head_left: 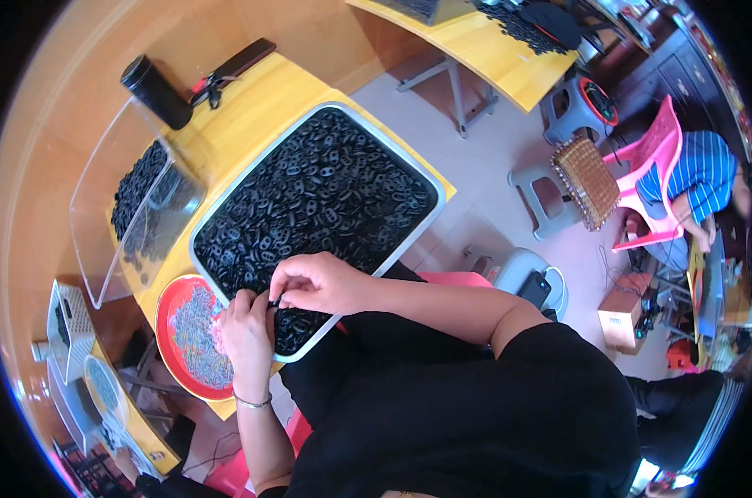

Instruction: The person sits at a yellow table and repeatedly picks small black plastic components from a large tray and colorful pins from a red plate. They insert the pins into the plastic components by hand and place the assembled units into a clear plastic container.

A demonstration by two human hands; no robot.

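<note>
My left hand (pixel 248 334), with a bracelet at the wrist, is closed over the near-left corner of a light-rimmed tray (pixel 436 204). My right hand (pixel 326 285) reaches in from the right and pinches at the left fingertips. A small black plastic piece (pixel 274 305) shows between the two hands; its shape is mostly hidden by the fingers. Many flat oval black pieces (pixel 318 187) with two holes each fill the tray beneath. Beside my left hand sits a red basin (pixel 165 344) holding small thin silvery metal parts (pixel 197 336).
On the yellow table (pixel 297 79) stand a black cylindrical flask (pixel 157 91) and a clear plastic bin (pixel 102 224) with more black pieces. A red-handled tool (pixel 201 85) lies near the flask. To the right are grey stools (pixel 546 199) and a person on a pink chair (pixel 662 153).
</note>
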